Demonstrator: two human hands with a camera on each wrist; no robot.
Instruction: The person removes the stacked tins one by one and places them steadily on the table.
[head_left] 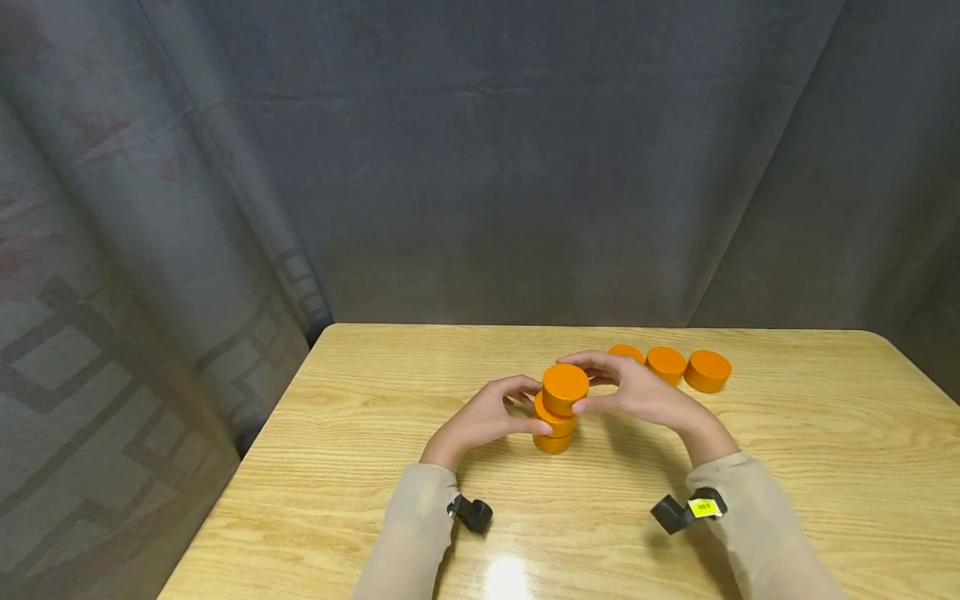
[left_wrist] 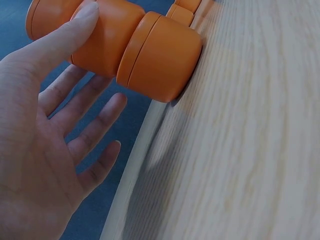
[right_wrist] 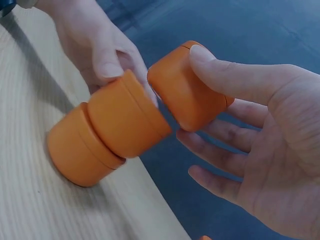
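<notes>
Prob. lab, grey curtain backdrop point(head_left: 525, 167), wood table point(head_left: 787, 467)

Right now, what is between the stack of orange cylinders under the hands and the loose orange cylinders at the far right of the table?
In the head view, only the right hand lies between the stack and the loose cylinders; it grips the top cylinder.
</notes>
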